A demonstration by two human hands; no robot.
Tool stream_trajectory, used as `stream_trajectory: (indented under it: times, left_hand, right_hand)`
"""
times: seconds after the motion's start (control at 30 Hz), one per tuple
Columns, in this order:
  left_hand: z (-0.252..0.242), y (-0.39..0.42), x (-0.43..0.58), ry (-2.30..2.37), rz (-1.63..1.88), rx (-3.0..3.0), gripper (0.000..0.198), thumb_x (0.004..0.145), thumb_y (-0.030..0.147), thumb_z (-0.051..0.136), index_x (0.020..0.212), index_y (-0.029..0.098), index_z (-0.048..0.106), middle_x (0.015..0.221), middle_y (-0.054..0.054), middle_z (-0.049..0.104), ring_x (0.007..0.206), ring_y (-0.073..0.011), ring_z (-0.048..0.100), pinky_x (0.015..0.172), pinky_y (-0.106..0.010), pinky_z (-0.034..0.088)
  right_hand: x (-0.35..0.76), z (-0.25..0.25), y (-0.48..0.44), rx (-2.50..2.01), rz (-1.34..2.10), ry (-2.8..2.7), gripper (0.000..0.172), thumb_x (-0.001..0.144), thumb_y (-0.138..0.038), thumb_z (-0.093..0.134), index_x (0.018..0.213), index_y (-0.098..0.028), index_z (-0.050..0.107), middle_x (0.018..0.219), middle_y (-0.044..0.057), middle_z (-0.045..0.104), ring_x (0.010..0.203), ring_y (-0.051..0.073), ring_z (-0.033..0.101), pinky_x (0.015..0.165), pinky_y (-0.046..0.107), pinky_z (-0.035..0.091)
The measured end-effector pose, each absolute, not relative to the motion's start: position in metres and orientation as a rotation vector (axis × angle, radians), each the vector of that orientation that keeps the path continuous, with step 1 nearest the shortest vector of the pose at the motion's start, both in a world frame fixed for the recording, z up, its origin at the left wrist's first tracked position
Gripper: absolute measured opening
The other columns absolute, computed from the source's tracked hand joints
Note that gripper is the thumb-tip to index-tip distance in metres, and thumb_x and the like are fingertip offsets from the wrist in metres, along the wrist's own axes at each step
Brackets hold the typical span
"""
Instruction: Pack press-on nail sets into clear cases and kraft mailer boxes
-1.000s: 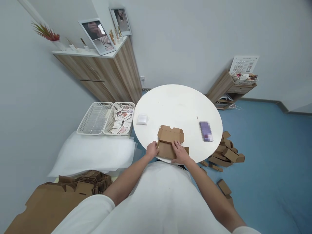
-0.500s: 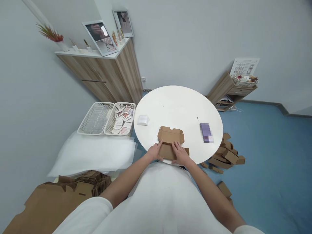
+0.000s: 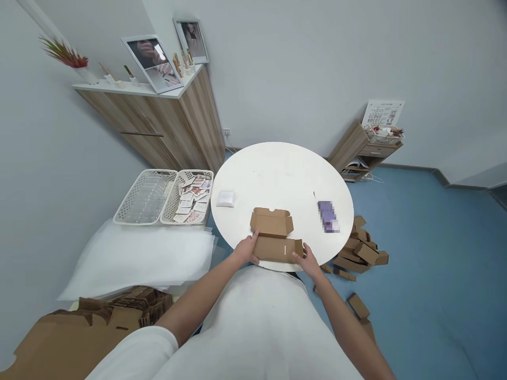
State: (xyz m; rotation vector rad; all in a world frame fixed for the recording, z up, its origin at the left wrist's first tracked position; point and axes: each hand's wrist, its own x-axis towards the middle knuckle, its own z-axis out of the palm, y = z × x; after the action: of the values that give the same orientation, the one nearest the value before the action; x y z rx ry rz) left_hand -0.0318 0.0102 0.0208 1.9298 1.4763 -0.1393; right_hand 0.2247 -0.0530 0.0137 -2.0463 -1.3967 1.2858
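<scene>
A brown cardboard mailer box lies partly folded on the near edge of the round white table. Its lid flap stands open toward the far side. My left hand grips the box's left end, fingers curled on its near wall. My right hand holds the right end, fingers pressed against the side flap. A small clear packet lies on the table to the left. A blurred purple object lies to the right.
Two white baskets stand left of the table, one holding several cards. White foam sheets and flat cardboard blanks lie at the lower left. Folded boxes are piled on the blue floor at the right. A wooden cabinet stands behind.
My right hand slid from the middle of the box's front panel to its right end. The front wall now stands folded up. My left hand stays at the left end.
</scene>
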Motion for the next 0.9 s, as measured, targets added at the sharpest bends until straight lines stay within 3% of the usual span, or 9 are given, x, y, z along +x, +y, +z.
stream_trajectory:
  times: [0.07,0.17,0.4,0.63,0.9]
  left_hand:
    - [0.022,0.01,-0.032,1.475,-0.136,1.929,0.12,0.041,0.032,0.08,0.138,0.022,0.01,0.109,-0.013,0.052,0.099,-0.0326,0.054,0.079,-0.034,0.041]
    - [0.022,0.01,-0.032,1.487,-0.118,1.917,0.117,0.04,0.033,0.08,0.137,0.023,0.014,0.109,-0.012,0.053,0.1,-0.0318,0.054,0.08,-0.032,0.04]
    - [0.018,0.007,-0.031,1.465,-0.084,1.954,0.117,0.039,0.037,0.08,0.136,0.021,0.015,0.108,-0.014,0.054,0.098,-0.0335,0.055,0.079,-0.034,0.041]
    - [0.018,-0.001,-0.026,1.484,-0.102,1.914,0.119,0.037,0.039,0.081,0.136,0.022,0.016,0.112,-0.014,0.052,0.101,-0.0333,0.054,0.082,-0.033,0.04]
    - [0.015,-0.004,-0.028,1.452,-0.061,1.949,0.121,0.038,0.045,0.08,0.137,0.021,0.014,0.11,-0.015,0.054,0.099,-0.0337,0.054,0.079,-0.033,0.04]
  right_hand:
    - [0.225,0.014,-0.056,-1.991,1.415,-1.318,0.074,0.081,-0.05,0.038,0.14,-0.018,0.005,0.132,0.012,0.043,0.112,0.022,0.05,0.084,0.036,0.046]
    - [0.223,0.019,-0.054,-2.023,1.481,-1.246,0.07,0.082,-0.05,0.038,0.139,-0.019,0.011,0.132,0.011,0.044,0.111,0.021,0.052,0.078,0.034,0.048]
    - [0.211,0.027,-0.041,-1.902,1.548,-1.119,0.065,0.079,-0.045,0.045,0.135,-0.016,0.026,0.131,0.012,0.045,0.112,0.021,0.05,0.08,0.031,0.046]
    - [0.197,0.022,-0.029,-2.146,1.258,-1.441,0.057,0.075,-0.036,0.049,0.126,-0.016,0.039,0.105,0.007,0.06,0.097,0.019,0.057,0.079,0.029,0.043]
    - [0.194,0.025,-0.021,-2.261,1.151,-1.636,0.036,0.075,-0.032,0.048,0.107,-0.019,0.052,0.082,0.002,0.063,0.079,0.017,0.058,0.065,0.026,0.04]
